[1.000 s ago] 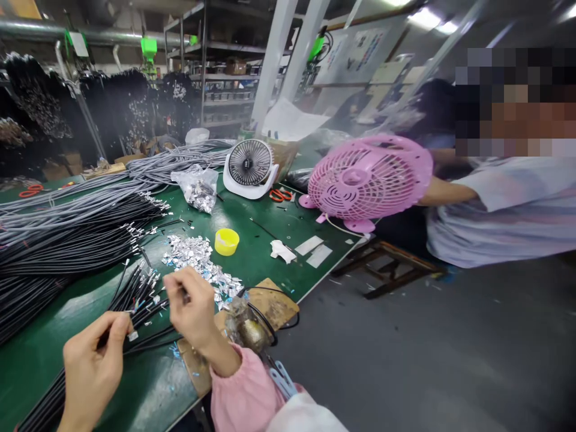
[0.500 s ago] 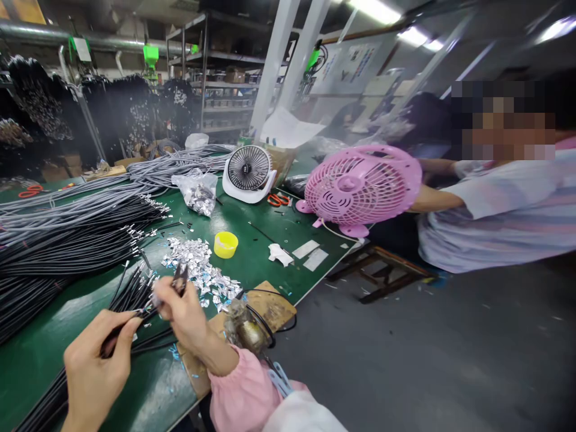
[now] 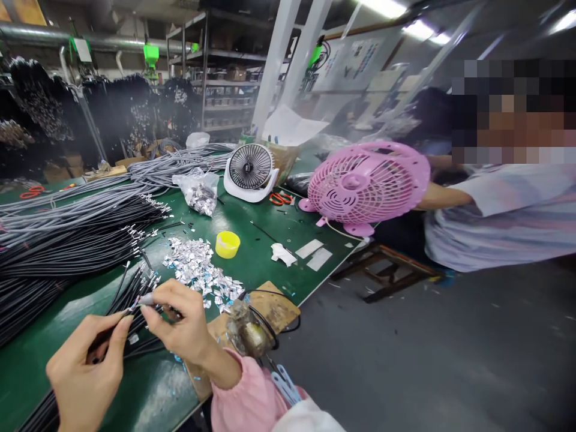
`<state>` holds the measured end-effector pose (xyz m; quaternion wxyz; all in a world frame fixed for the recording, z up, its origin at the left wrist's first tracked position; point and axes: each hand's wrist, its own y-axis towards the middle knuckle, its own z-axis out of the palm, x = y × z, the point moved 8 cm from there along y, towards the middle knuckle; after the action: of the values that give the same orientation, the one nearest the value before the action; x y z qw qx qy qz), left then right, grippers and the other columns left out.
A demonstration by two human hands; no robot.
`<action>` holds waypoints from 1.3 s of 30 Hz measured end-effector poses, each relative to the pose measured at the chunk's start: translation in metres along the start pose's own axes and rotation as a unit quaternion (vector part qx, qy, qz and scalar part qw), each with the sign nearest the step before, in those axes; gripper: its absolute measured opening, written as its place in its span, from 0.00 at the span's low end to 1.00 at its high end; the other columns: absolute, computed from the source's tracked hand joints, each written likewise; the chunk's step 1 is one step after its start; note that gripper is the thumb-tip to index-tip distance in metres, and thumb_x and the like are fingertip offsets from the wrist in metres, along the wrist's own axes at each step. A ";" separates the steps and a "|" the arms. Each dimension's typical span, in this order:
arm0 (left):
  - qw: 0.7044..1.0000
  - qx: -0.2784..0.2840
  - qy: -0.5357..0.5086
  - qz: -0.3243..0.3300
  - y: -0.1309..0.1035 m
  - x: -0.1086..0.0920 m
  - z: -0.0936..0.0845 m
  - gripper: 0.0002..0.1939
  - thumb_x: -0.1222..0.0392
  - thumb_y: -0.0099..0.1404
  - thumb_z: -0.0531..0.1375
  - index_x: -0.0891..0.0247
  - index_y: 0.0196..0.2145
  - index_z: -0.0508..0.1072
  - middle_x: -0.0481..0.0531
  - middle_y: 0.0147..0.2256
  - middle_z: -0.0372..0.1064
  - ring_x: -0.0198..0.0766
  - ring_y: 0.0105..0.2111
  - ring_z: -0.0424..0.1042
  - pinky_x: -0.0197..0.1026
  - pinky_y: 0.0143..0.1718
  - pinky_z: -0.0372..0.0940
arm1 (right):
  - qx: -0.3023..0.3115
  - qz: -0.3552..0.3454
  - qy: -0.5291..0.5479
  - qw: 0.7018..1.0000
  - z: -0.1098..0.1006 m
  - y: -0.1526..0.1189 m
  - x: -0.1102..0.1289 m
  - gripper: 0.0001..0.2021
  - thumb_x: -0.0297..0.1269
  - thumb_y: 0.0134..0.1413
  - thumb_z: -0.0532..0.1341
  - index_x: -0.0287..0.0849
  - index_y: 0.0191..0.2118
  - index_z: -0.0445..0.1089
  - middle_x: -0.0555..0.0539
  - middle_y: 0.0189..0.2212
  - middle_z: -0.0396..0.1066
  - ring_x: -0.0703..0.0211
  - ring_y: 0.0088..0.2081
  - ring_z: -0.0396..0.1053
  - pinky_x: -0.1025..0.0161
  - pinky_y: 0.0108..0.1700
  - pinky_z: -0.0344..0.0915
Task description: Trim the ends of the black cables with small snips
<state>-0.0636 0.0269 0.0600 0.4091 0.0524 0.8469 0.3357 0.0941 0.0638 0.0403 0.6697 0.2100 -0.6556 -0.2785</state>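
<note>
My left hand [image 3: 87, 366] pinches a black cable between thumb and forefinger, close to its stripped end. Thin coloured wires [image 3: 135, 303] stick out there. My right hand [image 3: 182, 318] meets them with thumb and forefinger closed at the wire ends; a grey cover sits on the forefinger. Something dark shows under its curled fingers, too hidden to name. Behind the hands lies a bundle of black cables [image 3: 130, 291] with stripped ends. Scraps of silver foil [image 3: 193, 264] are heaped just beyond my right hand.
A yellow tub [image 3: 227, 245], a plastic bag [image 3: 198, 191], a white fan [image 3: 250, 171] and orange scissors [image 3: 281, 198] stand or lie on the green table [image 3: 256, 264]. A pink fan [image 3: 366, 186] is by a seated co-worker [image 3: 504, 210]. A stained board [image 3: 274, 306] lies near my right forearm.
My right hand has turned and lowered, bringing thumb and forefinger to the wire ends. The dark pointed tool that stuck up from it no longer shows. My left hand has shifted slightly left.
</note>
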 end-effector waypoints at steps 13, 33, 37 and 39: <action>1.000 0.023 0.001 0.005 -0.002 0.002 0.004 0.07 0.54 0.61 0.64 0.57 0.27 0.77 0.40 0.19 0.68 0.29 0.16 0.60 0.34 0.16 0.51 | -0.024 0.062 0.052 0.996 0.000 0.003 -0.006 0.05 0.30 0.46 0.61 0.42 0.25 0.74 0.50 0.21 0.70 0.63 0.22 0.65 0.67 0.23 0.64; 0.998 0.043 0.002 -0.033 -0.001 0.002 0.001 0.11 0.48 0.60 0.65 0.56 0.26 0.78 0.42 0.19 0.66 0.32 0.18 0.60 0.35 0.20 0.60 | 0.034 0.111 0.071 0.991 -0.002 0.009 -0.008 0.04 0.32 0.51 0.65 0.42 0.30 0.79 0.49 0.25 0.72 0.63 0.25 0.67 0.65 0.28 0.68; 0.998 0.056 -0.008 -0.038 0.000 0.011 0.001 0.13 0.48 0.59 0.66 0.58 0.24 0.77 0.43 0.18 0.69 0.32 0.15 0.63 0.33 0.16 0.59 | 0.023 0.030 0.073 0.997 -0.006 0.007 -0.002 0.05 0.34 0.55 0.67 0.42 0.29 0.78 0.47 0.26 0.74 0.62 0.26 0.69 0.65 0.29 0.70; 0.996 0.061 -0.028 -0.060 0.002 0.016 0.001 0.14 0.47 0.58 0.66 0.58 0.22 0.77 0.43 0.18 0.70 0.33 0.16 0.66 0.32 0.16 0.60 | 0.021 -0.018 0.055 0.998 -0.006 0.004 0.002 0.06 0.34 0.57 0.67 0.42 0.29 0.78 0.47 0.26 0.75 0.62 0.26 0.70 0.65 0.29 0.70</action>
<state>-0.0738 0.0349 0.0501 0.4484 0.0356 0.8554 0.2569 0.1005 0.0652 0.0441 0.6952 0.2510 -0.6196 -0.2642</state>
